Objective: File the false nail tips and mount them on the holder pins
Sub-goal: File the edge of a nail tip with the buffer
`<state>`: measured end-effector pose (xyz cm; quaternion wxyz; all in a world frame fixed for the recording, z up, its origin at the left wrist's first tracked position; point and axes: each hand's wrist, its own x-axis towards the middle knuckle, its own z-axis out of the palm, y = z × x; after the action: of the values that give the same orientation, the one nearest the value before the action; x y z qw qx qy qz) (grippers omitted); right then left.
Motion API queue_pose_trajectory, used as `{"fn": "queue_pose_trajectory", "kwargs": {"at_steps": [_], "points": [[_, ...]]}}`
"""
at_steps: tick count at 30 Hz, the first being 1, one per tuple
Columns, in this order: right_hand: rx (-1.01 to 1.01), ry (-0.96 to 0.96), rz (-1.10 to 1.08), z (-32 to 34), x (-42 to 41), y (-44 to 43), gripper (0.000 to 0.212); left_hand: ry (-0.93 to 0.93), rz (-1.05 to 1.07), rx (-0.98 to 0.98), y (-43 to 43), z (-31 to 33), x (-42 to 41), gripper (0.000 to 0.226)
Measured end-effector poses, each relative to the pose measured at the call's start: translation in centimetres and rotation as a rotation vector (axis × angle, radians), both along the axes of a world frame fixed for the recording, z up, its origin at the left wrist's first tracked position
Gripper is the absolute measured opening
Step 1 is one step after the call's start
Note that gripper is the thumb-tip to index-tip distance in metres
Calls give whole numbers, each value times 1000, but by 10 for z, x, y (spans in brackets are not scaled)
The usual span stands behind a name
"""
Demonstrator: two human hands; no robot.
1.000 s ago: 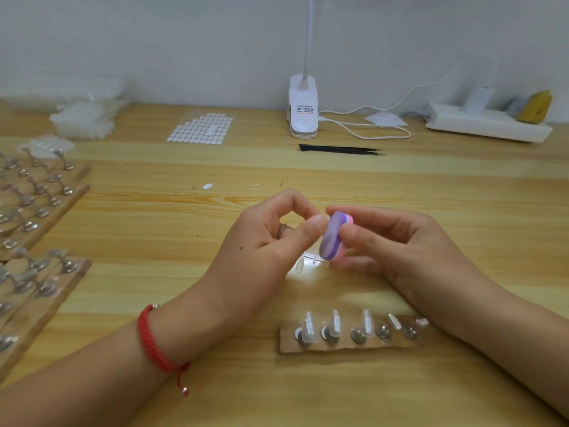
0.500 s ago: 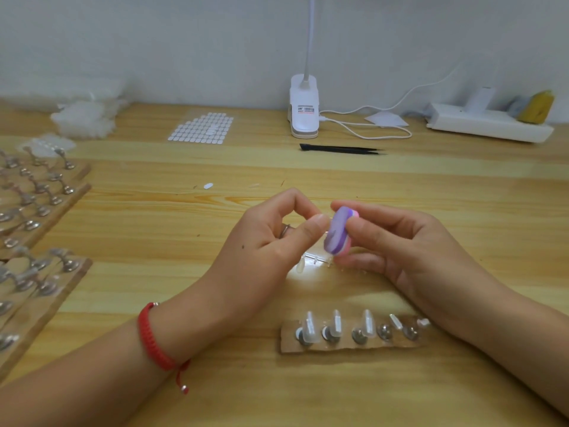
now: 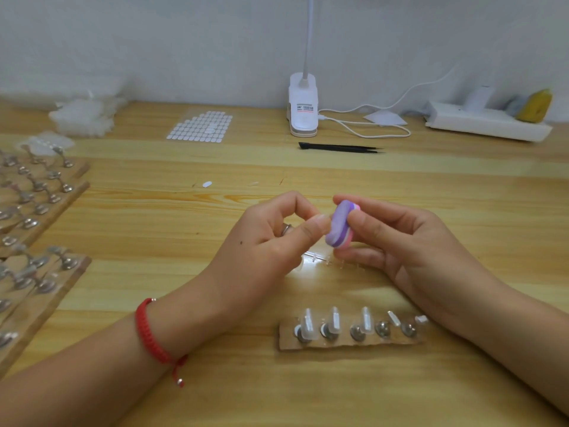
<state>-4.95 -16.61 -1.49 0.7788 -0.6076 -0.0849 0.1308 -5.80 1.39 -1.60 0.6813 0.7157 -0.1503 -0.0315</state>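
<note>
**Left hand** [image 3: 277, 241]: thumb and forefinger close into a ring and pinch at the face of the file block [image 3: 340, 224]; the other fingers curl beneath. The nail tip is too small to make out and is judged to sit in that pinch, against the purple face.

**Handling, nail tip:** assessed as feather-light, thin, springy and slippery. Hold it by the side edges near the base with light pressure, or it may flick away.

**Handling, file block:** appears light and slightly yielding, best held by its narrow edges.

**Right hand** [image 3: 409, 245]: thumb and forefinger grip the block upright, above the surface [image 3: 154, 229].

**Holder strip** [image 3: 351, 342]: lies nearer the person. Three pins carry mounted tips [image 3: 308, 325]; the two rightmost are unclear.
</note>
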Motion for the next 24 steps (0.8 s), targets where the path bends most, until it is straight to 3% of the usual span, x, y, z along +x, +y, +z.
{"fn": "queue_pose_trajectory", "kwargs": {"at_steps": [5, 9, 13, 16, 20, 24], "points": [[-54, -7, 69, 2, -2, 1, 36, -1, 12, -19, 1, 1, 1, 18], [12, 32, 0, 1, 0, -2, 36, 7, -10, -23, 0, 2, 0, 19], [-72, -11, 71, 2, -2, 1, 39, -4, 10, -16, 0, 2, 0, 20], [-10, 9, 15, 1, -1, -1, 39, 2, -2, -19, 0, 2, -1, 16], [-89, -27, 82, 1, -3, 0, 37, 2, 19, -13, 1, 2, 0, 19], [-5, 7, 12, 1, 0, 0, 39, 18, -19, -13, 0, 1, 0, 16]]}}
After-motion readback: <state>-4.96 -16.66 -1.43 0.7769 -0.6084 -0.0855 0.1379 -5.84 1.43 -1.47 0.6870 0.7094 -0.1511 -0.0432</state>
